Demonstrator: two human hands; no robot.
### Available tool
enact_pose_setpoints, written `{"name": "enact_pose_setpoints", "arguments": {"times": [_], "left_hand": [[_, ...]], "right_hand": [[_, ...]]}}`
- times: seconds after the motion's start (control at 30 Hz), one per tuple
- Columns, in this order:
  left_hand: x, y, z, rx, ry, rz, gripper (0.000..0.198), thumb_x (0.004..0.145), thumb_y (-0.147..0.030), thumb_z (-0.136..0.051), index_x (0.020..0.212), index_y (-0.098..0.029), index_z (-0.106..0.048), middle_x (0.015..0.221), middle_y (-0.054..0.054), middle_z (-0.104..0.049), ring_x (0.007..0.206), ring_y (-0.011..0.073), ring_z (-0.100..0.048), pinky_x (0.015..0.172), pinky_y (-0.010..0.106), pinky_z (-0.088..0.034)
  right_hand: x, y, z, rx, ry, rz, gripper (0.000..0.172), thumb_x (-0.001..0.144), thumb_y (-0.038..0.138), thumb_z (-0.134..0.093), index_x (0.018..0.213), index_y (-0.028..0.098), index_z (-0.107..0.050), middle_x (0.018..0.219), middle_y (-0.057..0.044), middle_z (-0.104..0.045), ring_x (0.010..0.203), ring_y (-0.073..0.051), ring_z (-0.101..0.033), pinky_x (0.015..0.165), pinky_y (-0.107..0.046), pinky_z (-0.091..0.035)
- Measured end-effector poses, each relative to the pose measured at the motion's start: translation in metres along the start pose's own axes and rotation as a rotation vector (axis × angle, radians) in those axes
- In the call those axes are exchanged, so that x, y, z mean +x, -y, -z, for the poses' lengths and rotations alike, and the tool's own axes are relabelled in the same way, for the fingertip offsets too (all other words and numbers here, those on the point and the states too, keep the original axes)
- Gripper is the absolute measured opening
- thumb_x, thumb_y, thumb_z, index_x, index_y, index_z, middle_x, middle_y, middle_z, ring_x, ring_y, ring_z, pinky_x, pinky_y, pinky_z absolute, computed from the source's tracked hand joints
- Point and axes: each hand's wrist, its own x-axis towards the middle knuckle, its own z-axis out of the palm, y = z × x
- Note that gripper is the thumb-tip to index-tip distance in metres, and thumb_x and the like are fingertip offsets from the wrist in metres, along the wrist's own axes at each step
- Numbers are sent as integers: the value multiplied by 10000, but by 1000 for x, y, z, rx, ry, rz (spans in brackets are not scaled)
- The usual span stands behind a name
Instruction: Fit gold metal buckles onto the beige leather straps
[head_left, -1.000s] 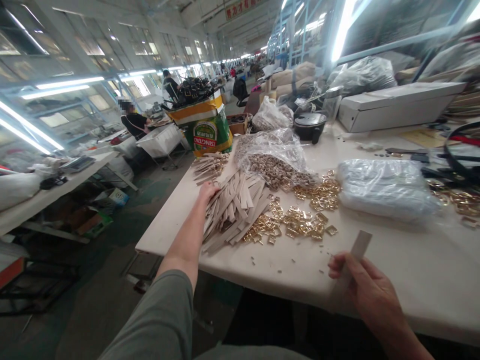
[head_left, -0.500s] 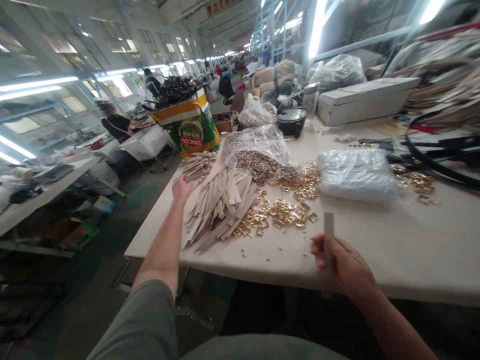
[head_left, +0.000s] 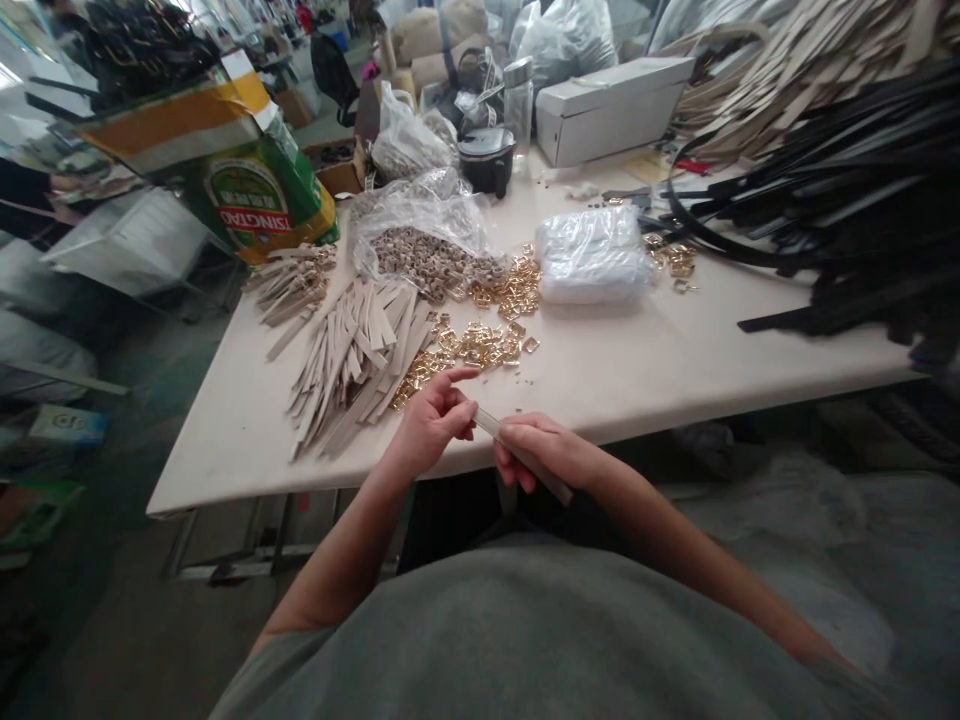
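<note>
A flat beige strap (head_left: 489, 424) slants between my two hands above the table's front edge. My right hand (head_left: 553, 452) is closed around its middle, and the lower end sticks out beneath the palm. At the upper end, my left hand (head_left: 429, 425) pinches the strap between thumb and curled fingers, its index finger stretched out. Just beyond my left hand lies a heap of gold metal buckles (head_left: 480, 345). To its left is a fanned pile of beige straps (head_left: 352, 350).
A plastic bag of small beige loops (head_left: 420, 255) lies behind the buckles. A clear-wrapped white package (head_left: 592, 255) sits right of them, with a white box (head_left: 611, 110) farther back. Black straps (head_left: 847, 210) hang over the right side. A green Tsingtao carton (head_left: 262, 195) stands at the left.
My left hand has come back from the far-left strap pile to the strap in my right hand. The strap has tilted from upright to slanting. The view has turned right and down.
</note>
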Motion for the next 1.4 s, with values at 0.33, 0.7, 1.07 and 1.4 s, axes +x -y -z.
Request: {"name": "enact_pose_setpoints", "arguments": {"times": [0.33, 0.7, 1.07, 1.4], "left_hand": [[-6, 8, 9, -87, -163, 13, 453, 805, -260, -664, 1241, -164, -583, 582, -92, -498, 482, 79, -535, 478, 194, -438], [-22, 2, 9, 406, -538, -818, 183, 861, -161, -692, 1033, -213, -657, 942, 22, -750, 867, 148, -732, 801, 292, -595], [-41, 25, -33, 621, -3, -888, 135, 872, -208, -682, 1004, -231, -680, 911, 49, -770, 836, 170, -734, 777, 291, -595], [1, 19, 4, -117, -271, 9, 469, 772, -413, -742, 1144, -169, -590, 633, -55, -575, 498, 88, -561, 484, 193, -426]], "right_hand": [[-9, -11, 3, -71, -126, 103, 311, 914, 436, -586, 1066, 171, -646, 765, -5, -680, 557, -102, -580, 538, -229, -476], [-29, 0, -6, -213, -638, 461, 347, 967, 488, -538, 887, 192, -699, 845, -65, -716, 749, -180, -674, 721, -328, -547], [-3, -6, -4, 619, -342, 93, 258, 874, 343, -661, 1061, 167, -656, 687, 14, -677, 526, -87, -594, 543, -206, -488], [-16, -15, -3, 282, 39, -122, 351, 881, 468, -586, 918, 131, -676, 493, 24, -614, 352, -82, -493, 366, -181, -370]]}}
